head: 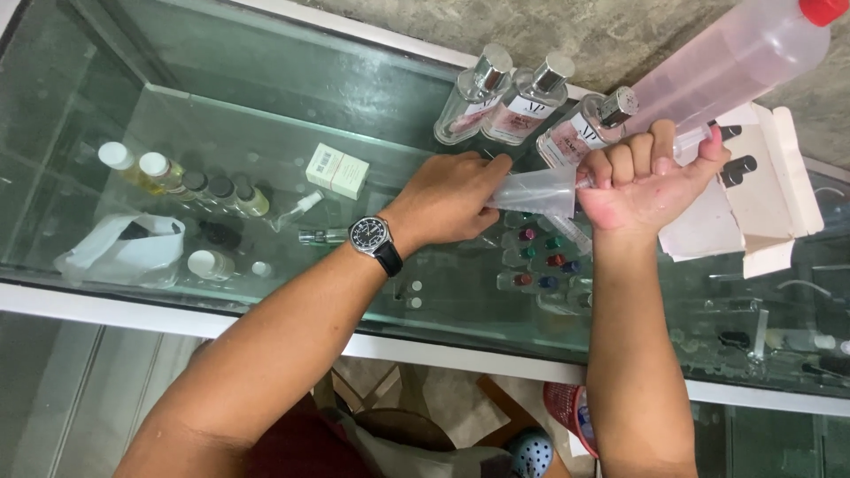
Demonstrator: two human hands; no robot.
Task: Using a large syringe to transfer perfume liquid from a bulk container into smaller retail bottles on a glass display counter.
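Note:
My right hand (645,180) grips the neck of a large clear plastic bottle (726,62) with pinkish liquid and a red cap, tilted so its mouth points down and left. A translucent plastic funnel (536,190) sits at that mouth. My left hand (450,196), with a black wristwatch (372,239) on the wrist, pinches the funnel's wide end. Both hands hover over the glass top of a display counter (266,115). What lies under the funnel is hidden by my hands.
Three square glass perfume bottles (522,102) with silver caps stand on the counter behind my hands. An open white cardboard box (761,190) holding dark caps lies to the right. Inside the counter sit small bottles (190,181), a white carton (337,170) and a white bag (124,248).

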